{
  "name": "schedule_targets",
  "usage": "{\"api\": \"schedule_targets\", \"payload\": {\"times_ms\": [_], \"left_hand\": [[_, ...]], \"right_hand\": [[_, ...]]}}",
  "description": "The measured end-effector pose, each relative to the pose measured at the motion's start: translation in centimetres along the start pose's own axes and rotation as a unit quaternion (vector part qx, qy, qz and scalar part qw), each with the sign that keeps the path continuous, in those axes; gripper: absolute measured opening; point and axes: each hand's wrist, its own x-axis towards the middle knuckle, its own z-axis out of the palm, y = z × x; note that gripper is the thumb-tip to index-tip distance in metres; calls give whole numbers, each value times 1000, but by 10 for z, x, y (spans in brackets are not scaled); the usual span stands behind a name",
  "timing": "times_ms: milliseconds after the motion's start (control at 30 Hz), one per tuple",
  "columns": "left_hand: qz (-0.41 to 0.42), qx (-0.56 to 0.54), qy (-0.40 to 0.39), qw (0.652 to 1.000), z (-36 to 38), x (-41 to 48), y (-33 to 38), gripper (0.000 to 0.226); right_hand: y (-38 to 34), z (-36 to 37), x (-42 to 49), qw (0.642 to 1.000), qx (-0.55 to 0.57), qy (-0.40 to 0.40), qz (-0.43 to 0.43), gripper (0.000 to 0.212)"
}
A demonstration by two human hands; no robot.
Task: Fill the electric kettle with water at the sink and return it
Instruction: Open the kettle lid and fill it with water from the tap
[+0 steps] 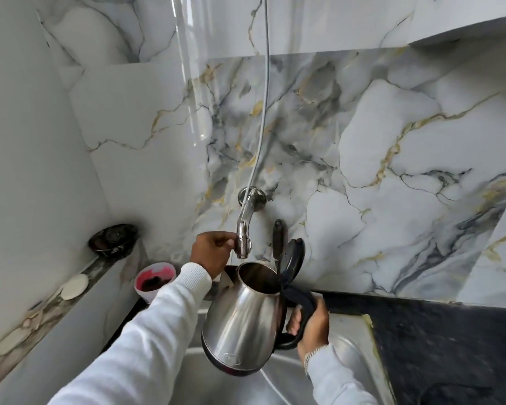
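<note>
here left hand (212,249) grip pinched on tap (243,241) at frame centre, right hand (310,324) clamped on kettle (243,320) handle; logo unreadable.

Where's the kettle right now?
The kettle sits low in the head view's centre, over the sink, open mouth under the tap, held by the right hand.

Bright, even, diffuse daylight; soft shadows only. Vertical glare streak on glossy marble wall (362,135), highlights on steel kettle (243,320). Wide-angle bending toward edges; slight softness throughout, strongest at corners.
</note>
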Motion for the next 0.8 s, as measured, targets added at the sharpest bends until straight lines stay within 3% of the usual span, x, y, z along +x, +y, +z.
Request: {"api": "schedule_targets", "payload": {"times_ms": [200, 300, 567, 733, 800], "left_hand": [[-39, -72, -63, 995, 3, 21, -7, 18], [-52, -48, -78, 994, 2, 27, -4, 26], [-61, -13, -85, 994, 0, 30, -4, 7], [-44, -38, -124, 991, -4, 25, 0, 24], [-70, -76, -140, 985, -7, 23, 2, 21]], "right_hand": [[6, 14, 22, 1000, -19, -13, -5, 52], [3, 17, 25, 999, -30, -13, -11, 53], [-1, 23, 22, 998, -52, -24, -24, 51], [-2, 16, 20, 998, -57, -20, -24, 50], [-1, 13, 22, 997, -66, -17, -29, 51]]}}
